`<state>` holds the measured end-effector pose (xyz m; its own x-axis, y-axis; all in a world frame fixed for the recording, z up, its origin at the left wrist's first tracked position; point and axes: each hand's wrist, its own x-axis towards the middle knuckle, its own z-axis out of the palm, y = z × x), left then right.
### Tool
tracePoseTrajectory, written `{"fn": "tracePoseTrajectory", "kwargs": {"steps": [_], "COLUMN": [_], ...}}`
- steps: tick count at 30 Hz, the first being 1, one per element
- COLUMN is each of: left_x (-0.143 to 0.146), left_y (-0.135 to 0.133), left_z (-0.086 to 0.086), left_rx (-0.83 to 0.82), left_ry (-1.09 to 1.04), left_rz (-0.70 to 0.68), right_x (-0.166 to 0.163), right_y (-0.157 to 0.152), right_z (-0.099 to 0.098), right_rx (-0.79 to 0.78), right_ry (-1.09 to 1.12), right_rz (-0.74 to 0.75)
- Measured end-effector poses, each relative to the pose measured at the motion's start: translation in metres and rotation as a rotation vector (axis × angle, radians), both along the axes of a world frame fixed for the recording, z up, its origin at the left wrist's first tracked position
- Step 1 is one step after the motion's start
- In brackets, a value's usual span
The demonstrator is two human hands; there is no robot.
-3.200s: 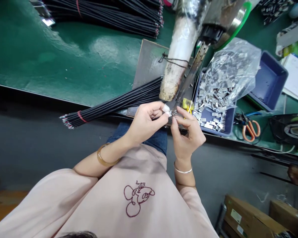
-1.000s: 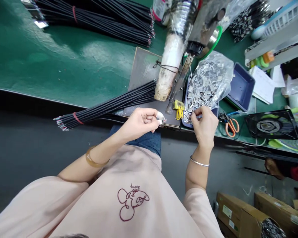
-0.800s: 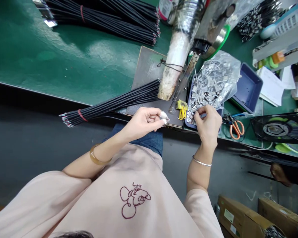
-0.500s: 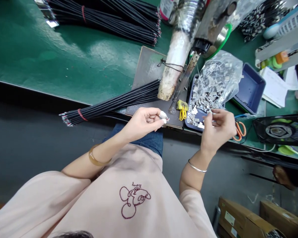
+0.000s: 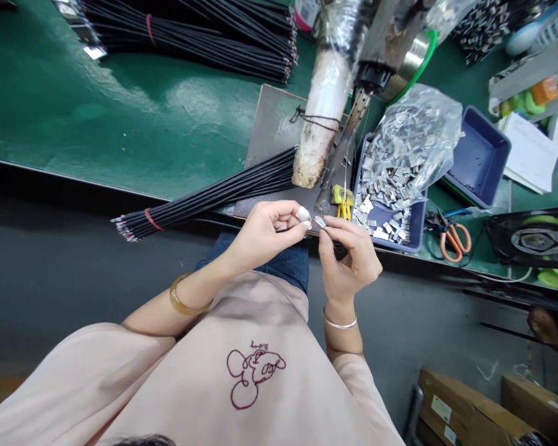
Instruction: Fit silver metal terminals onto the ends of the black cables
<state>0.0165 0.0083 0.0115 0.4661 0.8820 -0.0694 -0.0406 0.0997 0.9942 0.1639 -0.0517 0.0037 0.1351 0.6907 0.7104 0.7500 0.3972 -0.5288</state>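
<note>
My left hand, with white covers on its thumb and fingertip, is closed in a pinch on a cable end; a short bit of reddish wire shows at the tips. Facing it, my right hand pinches a small silvery metal connector between thumb and forefinger. Connector and wire are very close; whether they touch I cannot tell. Behind my left hand lies a bundle of black cables tied with a red band. Many like connectors fill a blue tray to the right.
Above my hands, a soldering iron and a white wrapped tube point down over a grey board. A yellow clip-like tool, orange-handled cutters, a solder spool and a second blue tray are nearby.
My right hand has moved left from the connector tray to my left hand, bringing a connector. My left hand has hardly moved. The view has shifted slightly.
</note>
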Motion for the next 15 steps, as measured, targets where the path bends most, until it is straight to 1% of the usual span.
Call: {"fn": "tracePoseTrajectory", "kwargs": {"steps": [5,8,9,11,13,15], "left_x": [0.0002,-0.0004,-0.0005,-0.0007,-0.0006,-0.0005], "left_y": [0.0002,0.0014,0.0017,0.0020,0.0022,0.0026], "left_z": [-0.0034,-0.0050,-0.0050,-0.0047,-0.0040,-0.0032], "left_rx": [0.002,-0.007,-0.005,0.002,0.006,0.000], "left_ry": [0.021,-0.016,-0.025,-0.029,-0.027,-0.031], "left_rz": [0.017,0.022,0.020,0.010,0.003,0.005], "right_x": [0.0012,0.0016,0.0017,0.0014,0.0004,-0.0009], "right_y": [-0.0035,-0.0052,-0.0055,-0.0059,-0.0061,-0.0062], "right_z": [-0.0025,-0.0039,-0.0040,-0.0039,-0.0036,-0.0039], "right_rx": [-0.036,-0.090,-0.099,-0.082,-0.037,-0.022], "right_ry": [0.011,0.107,0.142,0.181,0.157,0.110], "right_rz": [0.031,0.068,0.060,0.003,-0.041,-0.020]}}
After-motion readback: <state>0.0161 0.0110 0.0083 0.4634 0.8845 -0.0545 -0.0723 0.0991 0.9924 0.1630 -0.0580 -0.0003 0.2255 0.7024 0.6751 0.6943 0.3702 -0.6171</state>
